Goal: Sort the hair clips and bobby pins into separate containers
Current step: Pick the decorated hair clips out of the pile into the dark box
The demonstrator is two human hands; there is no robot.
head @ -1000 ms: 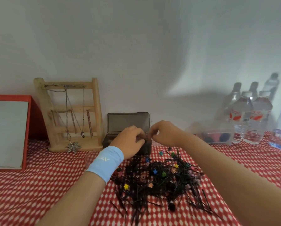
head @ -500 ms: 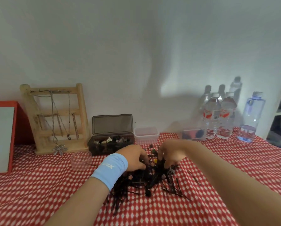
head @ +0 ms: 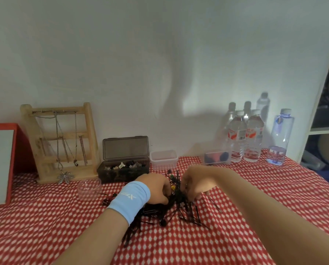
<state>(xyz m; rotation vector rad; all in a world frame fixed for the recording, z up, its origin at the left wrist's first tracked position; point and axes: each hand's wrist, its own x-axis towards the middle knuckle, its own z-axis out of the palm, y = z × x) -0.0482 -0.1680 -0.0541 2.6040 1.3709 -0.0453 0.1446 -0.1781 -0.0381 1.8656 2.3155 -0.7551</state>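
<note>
Evidently the left grip (head: 158, 188) and right grip (head: 196, 183) curl into the pile (head: 179, 211) — holdings hidden — near the box (head: 123, 172) at the tabletop's (head: 236, 236) back edge, probably shortening drops.

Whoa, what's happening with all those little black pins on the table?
A person is sorting a tangled pile of bobby pins and little coloured hair clips on the red checked tablecloth. The left hand, with a blue wristband, and the right hand are both dug into the pile; what their fingers hold is hidden. Behind the pile, a dark box with its lid up has some clips in it, and a small clear tub stands right beside it.
</note>
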